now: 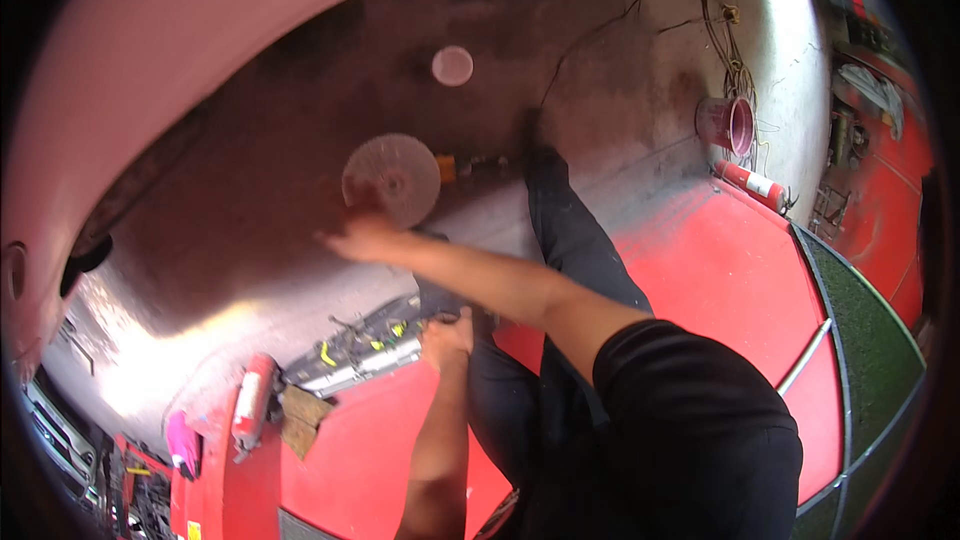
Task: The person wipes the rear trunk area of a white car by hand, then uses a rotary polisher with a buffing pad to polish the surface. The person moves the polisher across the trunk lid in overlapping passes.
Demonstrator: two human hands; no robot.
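My right arm reaches across to the left. My right hand is at the lower edge of a large pale round disc with a small hub; the fingers are a little blurred, the thumb stands apart, and I see nothing held. Beside the disc sits a yellow part, perhaps a tool's body. My left hand rests by my dark-trousered knee, thumb raised, and appears to hold nothing. A smaller white disc lies farther off on the grey floor.
A curved pale car body panel arches over the left and top. Red fire extinguishers lie left and right. A long dark trim part, a brown block, a pink glove, a bucket and coiled cables are around.
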